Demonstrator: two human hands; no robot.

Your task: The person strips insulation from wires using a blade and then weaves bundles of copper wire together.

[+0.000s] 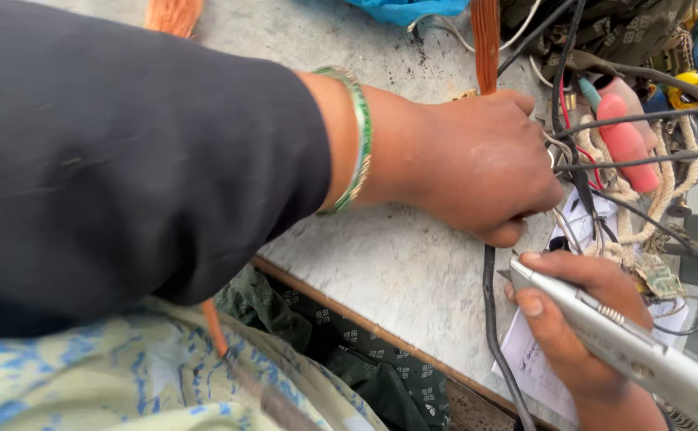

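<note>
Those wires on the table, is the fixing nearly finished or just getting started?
Somewhere in the middle, probably. Nothing looks finished: the black wires lie tangled beside the rope. Right now the left hand presses down among them, while the right hand holds a silver tool towards them. Tidying is left.

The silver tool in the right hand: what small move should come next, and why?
Probably bring the silver tool a little up toward the thin wires that the left hand pinches. The right hand holds the tool with its tip below the left fist, apart from the wires, over the grey worktop. The tangle of black cables lies close, so move slowly.
</note>
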